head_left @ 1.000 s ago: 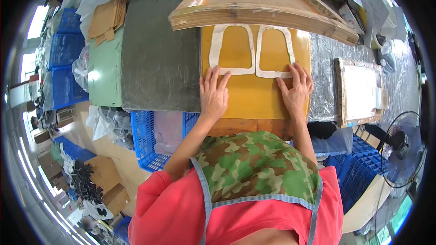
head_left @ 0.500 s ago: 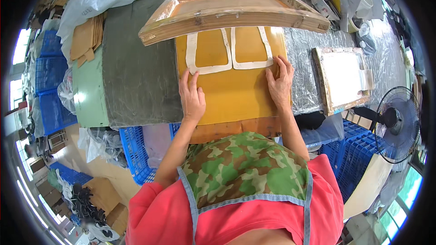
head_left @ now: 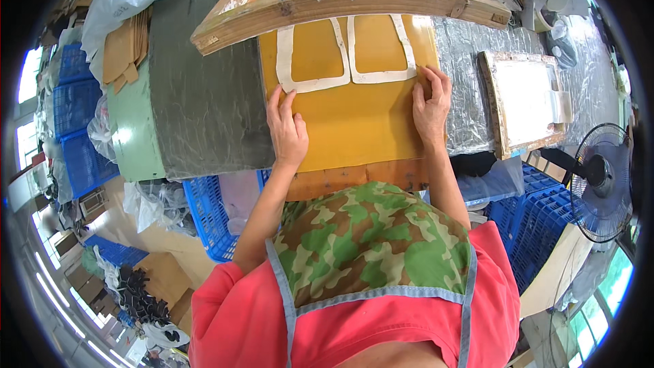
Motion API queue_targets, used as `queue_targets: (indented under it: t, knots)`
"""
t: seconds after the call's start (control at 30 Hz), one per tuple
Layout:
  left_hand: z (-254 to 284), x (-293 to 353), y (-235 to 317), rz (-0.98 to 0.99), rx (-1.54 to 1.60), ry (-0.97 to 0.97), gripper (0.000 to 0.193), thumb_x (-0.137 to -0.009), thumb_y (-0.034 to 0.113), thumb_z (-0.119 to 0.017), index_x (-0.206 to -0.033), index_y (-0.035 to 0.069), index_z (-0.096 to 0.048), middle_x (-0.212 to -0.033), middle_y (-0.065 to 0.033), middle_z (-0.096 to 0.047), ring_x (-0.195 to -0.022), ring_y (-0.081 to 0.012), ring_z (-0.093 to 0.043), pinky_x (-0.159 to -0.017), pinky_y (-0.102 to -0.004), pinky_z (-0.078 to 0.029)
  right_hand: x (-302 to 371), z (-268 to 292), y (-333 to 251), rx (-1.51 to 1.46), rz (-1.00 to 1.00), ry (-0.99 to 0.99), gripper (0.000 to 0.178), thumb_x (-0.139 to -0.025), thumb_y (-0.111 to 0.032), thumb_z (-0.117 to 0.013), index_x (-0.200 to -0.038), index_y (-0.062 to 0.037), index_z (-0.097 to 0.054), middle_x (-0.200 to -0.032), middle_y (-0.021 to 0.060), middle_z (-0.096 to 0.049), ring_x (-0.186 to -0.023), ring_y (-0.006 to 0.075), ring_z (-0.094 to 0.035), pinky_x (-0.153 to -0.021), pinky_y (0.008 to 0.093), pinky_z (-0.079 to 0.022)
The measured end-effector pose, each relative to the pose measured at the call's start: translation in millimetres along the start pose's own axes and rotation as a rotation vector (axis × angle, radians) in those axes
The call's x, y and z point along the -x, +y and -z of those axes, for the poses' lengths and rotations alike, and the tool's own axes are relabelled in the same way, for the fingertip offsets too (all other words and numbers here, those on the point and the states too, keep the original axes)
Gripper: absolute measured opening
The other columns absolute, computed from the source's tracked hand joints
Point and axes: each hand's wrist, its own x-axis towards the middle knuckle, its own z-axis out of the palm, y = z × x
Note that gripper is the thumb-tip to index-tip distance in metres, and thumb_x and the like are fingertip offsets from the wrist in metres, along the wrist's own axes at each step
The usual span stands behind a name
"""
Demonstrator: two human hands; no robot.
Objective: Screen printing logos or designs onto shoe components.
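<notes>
Running this from afar, I've got the left hand (head_left: 288,135) and right hand (head_left: 431,110) loosely spread at the outer near corners of two white cut-outs (head_left: 319,84) flat on the yellow board (head_left: 361,126), probably just to keep 'em straight.

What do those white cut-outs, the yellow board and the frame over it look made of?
White cut-outs: matt, with uneven edges; perhaps fabric or thin foam. Yellow board: smooth, with faint sheen; possibly plastic or coated sheet. Frame: apparently wood, judging by its grain.
</notes>
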Motion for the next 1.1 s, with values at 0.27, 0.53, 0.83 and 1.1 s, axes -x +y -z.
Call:
queue_targets:
  t: [0.27,0.53,0.83,1.1]
  knots:
    - [5,1,-5,-0.002,0.027,0.004,0.047,-0.084,0.000,-0.050,-0.130,0.001,-0.048,-0.143,-0.0224,-0.036,-0.132,-0.0419,-0.036,-0.112,-0.0503,-0.029,0,-3,-17,0.300,0.086,-0.216,0.054,-0.085,-0.036,-0.070,-0.134,-0.0226,-0.055,-0.144,0.0077,-0.043,-0.133,0.0333,-0.038,-0.110,0.0486,-0.028]
    - [4,-4,3,-0.044,-0.118,-0.102,0.059,-0.088,0.012,-0.056,-0.145,0.010,-0.039,-0.152,-0.0193,-0.026,-0.139,-0.0419,-0.028,-0.113,-0.0595,-0.023,-3,-13,-19,0.406,0.077,-0.173,0.050,-0.083,-0.033,-0.072,-0.130,-0.0205,-0.059,-0.142,0.0025,-0.049,-0.135,0.0312,-0.036,-0.112,0.0467,-0.025]
    - [2,-10,7,-0.021,-0.273,-0.217,0.060,-0.092,0.019,-0.057,-0.149,0.020,-0.036,-0.157,-0.0163,-0.021,-0.144,-0.0408,-0.019,-0.115,-0.0609,-0.017,-11,-22,-16,0.394,0.114,-0.140,0.049,-0.084,-0.034,-0.071,-0.129,-0.0179,-0.059,-0.141,0.0017,-0.051,-0.134,0.0308,-0.038,-0.112,0.0467,-0.025]
    - [1,-12,5,-0.043,-0.214,-0.175,0.058,-0.092,0.017,-0.057,-0.147,0.019,-0.040,-0.156,-0.0164,-0.022,-0.142,-0.0402,-0.022,-0.116,-0.0598,-0.018,-12,-21,-16,0.395,0.098,-0.153,0.050,-0.085,-0.035,-0.070,-0.130,-0.0167,-0.058,-0.141,0.0028,-0.050,-0.135,0.0316,-0.037,-0.111,0.0490,-0.025]
